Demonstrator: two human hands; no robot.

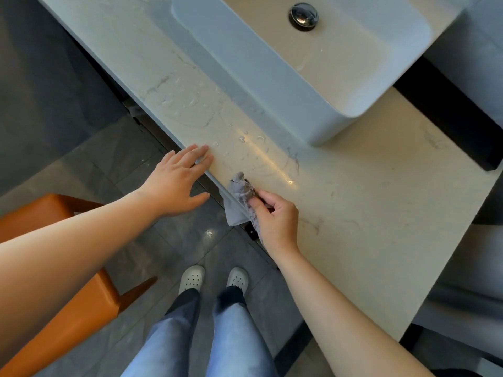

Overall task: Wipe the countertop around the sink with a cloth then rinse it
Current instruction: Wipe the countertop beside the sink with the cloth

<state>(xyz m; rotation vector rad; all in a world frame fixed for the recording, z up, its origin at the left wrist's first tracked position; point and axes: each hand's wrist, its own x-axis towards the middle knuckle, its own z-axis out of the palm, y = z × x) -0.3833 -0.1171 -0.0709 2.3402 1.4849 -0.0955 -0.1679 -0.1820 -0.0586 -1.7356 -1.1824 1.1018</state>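
The head camera, the only view, looks down at a pale marbled bench [367, 213] with a white vessel sink [272, 85] standing on it, its metal drain plug [303, 16] near the top edge of the picture. The right hand [275, 219] pinches a greyish-purple cloth [242, 190] between thumb and curled fingers at the front edge of the bench; part of the cloth lies bunched on the surface and part hangs over the lip toward the floor. The left hand [177, 183] is spread, fingers straight, with its fingertips resting on the bench edge just to the left of the cloth and holding nothing; the two hands are near each other but not touching. Water droplets and streaks [190, 102] lie across the bench between the left hand and the sink's front wall, with more beside the cloth, while the stretch to the right of the sink looks dry and matt. On that showing the wiping seems to be at an early or middle stage: the wet patch in front of the sink still needs passes, the far side of the sink cannot be seen, and the rinse has not been done, since the cloth is well apart from the basin. An orange chair [54, 268] stands at the left, over a grey tiled floor [190, 235].
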